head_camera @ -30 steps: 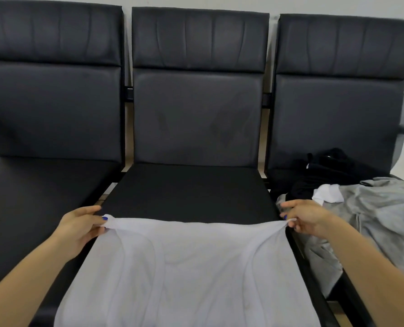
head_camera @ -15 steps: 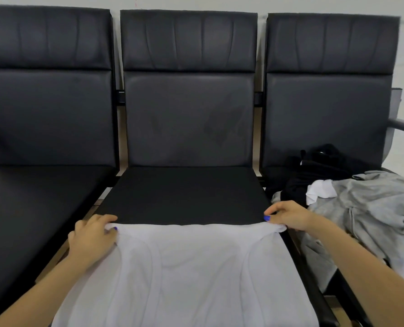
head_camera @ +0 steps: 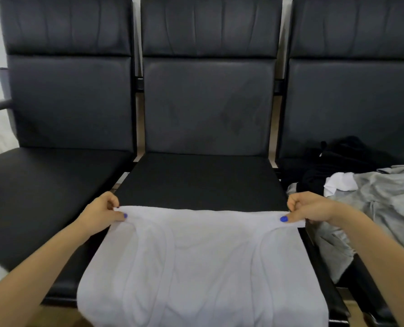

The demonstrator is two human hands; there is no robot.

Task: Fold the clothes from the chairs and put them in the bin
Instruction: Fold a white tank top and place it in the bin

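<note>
Person, seen from a head-worn camera: two forearms and two hands in view, nothing else of the body.

Left hand (head_camera: 102,212): bare, no glove; no ring or bracelet shows. Thumbnail painted bright blue (head_camera: 125,215), glossy, short and rounded. Other nails on this hand are hidden.

Right hand (head_camera: 310,210): bare, no glove; no ring shows. Thumbnail painted the same bright blue (head_camera: 283,219), short and rounded. Other nails hidden.

Left forearm (head_camera: 38,267): bare from wrist to frame edge; no sleeve, watch or band shows.

Right forearm (head_camera: 370,253): bare from wrist to frame edge; no sleeve, watch or band shows.
</note>
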